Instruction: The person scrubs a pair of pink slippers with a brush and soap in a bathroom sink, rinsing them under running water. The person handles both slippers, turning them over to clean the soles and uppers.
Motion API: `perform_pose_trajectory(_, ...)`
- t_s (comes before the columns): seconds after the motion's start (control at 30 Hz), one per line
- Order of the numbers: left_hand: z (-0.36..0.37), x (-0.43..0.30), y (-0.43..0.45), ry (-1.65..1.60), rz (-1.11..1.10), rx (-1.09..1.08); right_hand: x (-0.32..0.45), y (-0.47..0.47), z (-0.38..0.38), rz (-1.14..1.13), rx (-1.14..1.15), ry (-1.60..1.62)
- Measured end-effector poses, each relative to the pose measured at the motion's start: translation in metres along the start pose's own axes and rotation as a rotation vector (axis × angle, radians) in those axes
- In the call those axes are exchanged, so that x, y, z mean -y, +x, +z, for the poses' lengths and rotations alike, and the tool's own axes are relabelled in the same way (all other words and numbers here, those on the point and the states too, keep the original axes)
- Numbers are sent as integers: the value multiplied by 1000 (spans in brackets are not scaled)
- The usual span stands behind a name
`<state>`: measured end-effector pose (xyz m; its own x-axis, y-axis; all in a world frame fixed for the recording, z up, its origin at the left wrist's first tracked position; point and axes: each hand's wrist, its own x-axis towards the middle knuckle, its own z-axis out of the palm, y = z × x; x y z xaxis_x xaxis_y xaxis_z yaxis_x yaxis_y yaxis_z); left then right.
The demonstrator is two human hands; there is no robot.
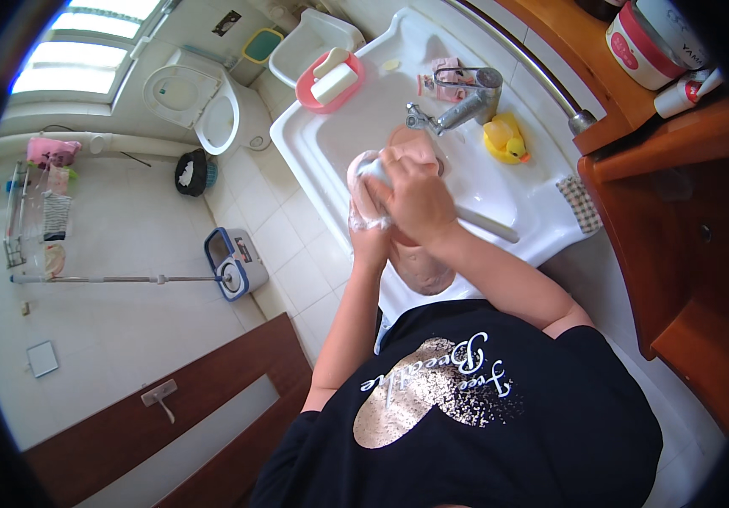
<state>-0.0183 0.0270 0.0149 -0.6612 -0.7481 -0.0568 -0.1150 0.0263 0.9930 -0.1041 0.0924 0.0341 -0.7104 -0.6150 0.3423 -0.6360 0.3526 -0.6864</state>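
Over the white washbasin (339, 152), my left hand (370, 238) holds a pale pink soapy item (359, 174) from below, with suds along its lower edge. It has a rounded, looped rim and looks like a shoe or slipper. My right hand (420, 200) grips it from above, fingers bent over a whitish, foamy patch; what lies under them is hidden. Behind my right hand, another pink item (416, 149) lies in the basin below the metal faucet (469, 111). A brownish oval thing (424, 270) sits beneath my forearms, partly covered.
A grey bar or handle (488, 225) lies right of my wrist. On the basin's rim are a pink soap dish (353, 95) with white soap bars, a pink packet (447, 79), a yellow rubber duck (504, 140) and a checked cloth (579, 203). A wooden cabinet (669, 254) borders the right.
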Motion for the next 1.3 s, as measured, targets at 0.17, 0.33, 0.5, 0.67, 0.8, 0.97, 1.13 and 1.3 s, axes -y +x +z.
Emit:
perform_pose_trajectory(0.17, 3, 0, -11, -27, 4, 51, 13, 19, -4, 16, -68, 14)
perform_pose_trajectory(0.33, -4, -2, -15, 91, 51, 56, -18, 43, -5, 216, -83, 211)
perform_pose_trajectory(0.5, -9, -4, -10, 202, 211, 78, -38, 38, 0, 354, 60, 607)
perform_pose_trajectory(0.67, -10, 9, -5, 296, 69, 99, -30, 19, 8, 282, 50, 658)
perform_pose_trajectory(0.8, -1, 10, 2, 559, 402, 49, -21, 4, 9, 65, -115, 428)
perform_pose_trajectory(0.97, -4, 38, -5, 398, 171, 8, 8, -27, 0, -98, -111, 38)
perform_pose_trajectory(1.13, 9, 12, -3, 400, 108, 38, -10, 0, 10, 79, -164, 11)
perform_pose_trajectory(1.3, 7, 23, -1, 353, 161, -6, -9, -1, 3, 49, -126, 20)
